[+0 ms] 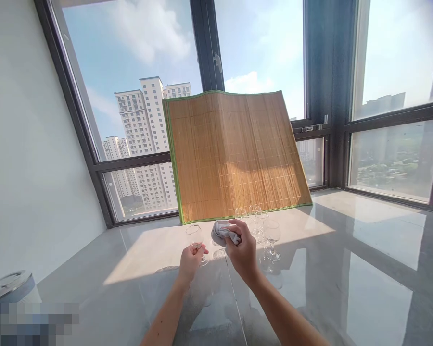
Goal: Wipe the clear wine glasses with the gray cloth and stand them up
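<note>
My left hand (191, 262) pinches a clear stemmed glass (194, 234) around its stem, with the bowl upward and the foot near the tiled ledge. To its right, my right hand (243, 247) is closed on a bunched grey-white cloth (223, 232), held apart from that glass. Several more clear glasses stand just beyond and beside the right hand; the nearest glass (272, 235) stands upright on its foot. My right hand partly hides some of the others.
A bamboo mat (238, 154) with green edging leans on the window behind the glasses. The glossy tiled ledge (310, 288) reflects the windows. A lidded container (12, 286) stands at the lower left, beside a white wall (29, 144).
</note>
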### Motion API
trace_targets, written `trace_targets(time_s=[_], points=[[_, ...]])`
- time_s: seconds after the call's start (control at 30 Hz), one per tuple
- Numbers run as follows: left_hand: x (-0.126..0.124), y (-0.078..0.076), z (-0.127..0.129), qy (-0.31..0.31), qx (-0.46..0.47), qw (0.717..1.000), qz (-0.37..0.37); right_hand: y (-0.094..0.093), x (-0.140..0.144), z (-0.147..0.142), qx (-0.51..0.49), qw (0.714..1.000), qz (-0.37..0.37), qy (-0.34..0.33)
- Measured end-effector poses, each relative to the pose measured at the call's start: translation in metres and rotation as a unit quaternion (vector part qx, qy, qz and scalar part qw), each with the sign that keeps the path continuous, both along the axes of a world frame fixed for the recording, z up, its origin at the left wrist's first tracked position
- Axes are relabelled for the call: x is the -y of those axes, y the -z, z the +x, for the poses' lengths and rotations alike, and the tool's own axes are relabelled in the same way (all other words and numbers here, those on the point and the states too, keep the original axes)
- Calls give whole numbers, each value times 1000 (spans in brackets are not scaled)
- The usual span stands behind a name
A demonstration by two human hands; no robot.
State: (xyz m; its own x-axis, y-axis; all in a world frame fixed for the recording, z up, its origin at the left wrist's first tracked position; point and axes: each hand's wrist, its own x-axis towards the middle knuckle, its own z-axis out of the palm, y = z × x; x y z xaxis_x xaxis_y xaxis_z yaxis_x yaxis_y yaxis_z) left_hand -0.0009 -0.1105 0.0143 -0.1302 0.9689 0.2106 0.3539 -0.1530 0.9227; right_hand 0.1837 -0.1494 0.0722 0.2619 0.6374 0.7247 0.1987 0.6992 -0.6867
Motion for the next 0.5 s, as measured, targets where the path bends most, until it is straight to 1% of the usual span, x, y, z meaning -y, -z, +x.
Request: trace_targets(time_s=[0.07,0.13,0.2,0.23,0.3,0.33,0.37,0.4,0.43,0.5], points=[[2,0,7,52,54,997,-12,-13,3,24,-8,994,57,89],[4,1,12,88,71,994,-14,-21,-3,62,-7,980,117,158],[6,2,15,103,70,992,-12,-18,-20,110,15,965,139,222],[7,2,17,106,68,992,-12,-12,-31,135,21,955,131,265],[8,2,20,112,61,992,-19,9,-57,181,42,941,76,328],[9,2,22,114,55,992,-25,22,-69,199,55,935,36,350],[10,1,25,118,47,991,-33,35,-79,214,69,932,-12,356],[11,1,27,120,39,991,-40,48,-88,224,68,928,-62,361],[12,1,29,122,32,991,-47,58,-95,230,73,928,-99,351],[15,1,32,124,24,990,-57,73,-104,231,74,929,-137,334]])
